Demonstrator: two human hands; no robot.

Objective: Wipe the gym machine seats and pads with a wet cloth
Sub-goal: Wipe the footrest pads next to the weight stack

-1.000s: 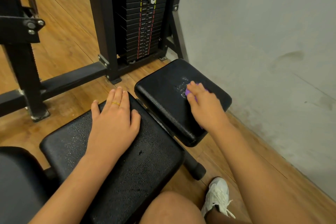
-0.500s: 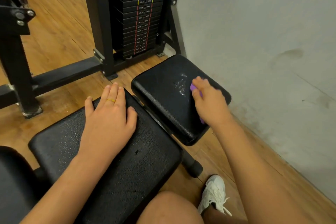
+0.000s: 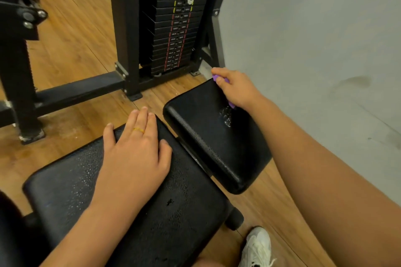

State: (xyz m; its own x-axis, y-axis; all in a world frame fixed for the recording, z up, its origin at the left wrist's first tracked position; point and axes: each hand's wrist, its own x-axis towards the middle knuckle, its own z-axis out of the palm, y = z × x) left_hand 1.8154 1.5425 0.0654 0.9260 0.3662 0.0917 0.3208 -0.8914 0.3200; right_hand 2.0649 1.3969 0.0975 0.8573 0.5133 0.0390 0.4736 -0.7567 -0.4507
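Right grip (image 3: 236,89) is clenched around the purple cloth (image 3: 216,77) at the far edge of the small pad (image 3: 208,136), centre right of the frame. A wet patch (image 3: 225,117) lies just below it. Left grip (image 3: 134,154) is released, flat on the large seat (image 3: 173,212), lower centre.

A large seat pad (image 3: 152,212) lies at 7 o'clock, with the left hand (image 3: 134,158) flat on its far end. Just beside it, at 1 o'clock, sits a smaller pad (image 3: 206,141). The right hand (image 3: 236,89) holds a cloth (image 3: 216,77) on that pad's far corner. The weight stack (image 3: 175,24) stands behind at 12 o'clock, the wall (image 3: 314,39) at 3 o'clock.
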